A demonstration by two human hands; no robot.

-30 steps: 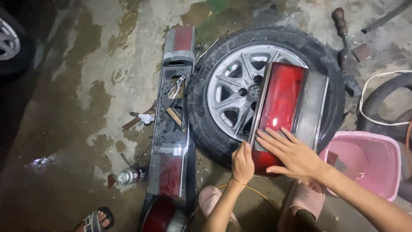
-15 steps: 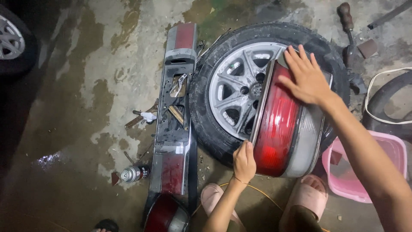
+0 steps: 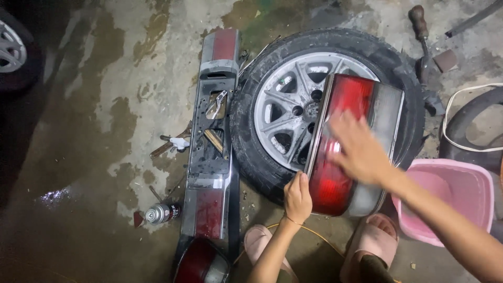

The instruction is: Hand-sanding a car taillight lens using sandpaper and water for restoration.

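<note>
A red and grey car tail light (image 3: 348, 99) lies across a tyre with a silver alloy wheel (image 3: 285, 112) on the concrete floor. My left hand (image 3: 297, 198) grips the near left corner of the tail light. My right hand (image 3: 359, 148), blurred with motion, lies flat on the lens at its middle, fingers spread. Left of the wheel lies a long dark rear panel (image 3: 212, 141) with red lenses at its ends.
A pink plastic tub (image 3: 453, 202) stands at the right by my pink slippers (image 3: 374, 238). A small spray can (image 3: 161, 213) and tools (image 3: 175, 142) lie left of the panel. Another wheel (image 3: 13, 52) is at far left. A wooden-handled tool (image 3: 422, 23) lies top right.
My right hand slid from the near end of the tail light to its far end, then back to the middle. My left hand stayed at the near left corner.
</note>
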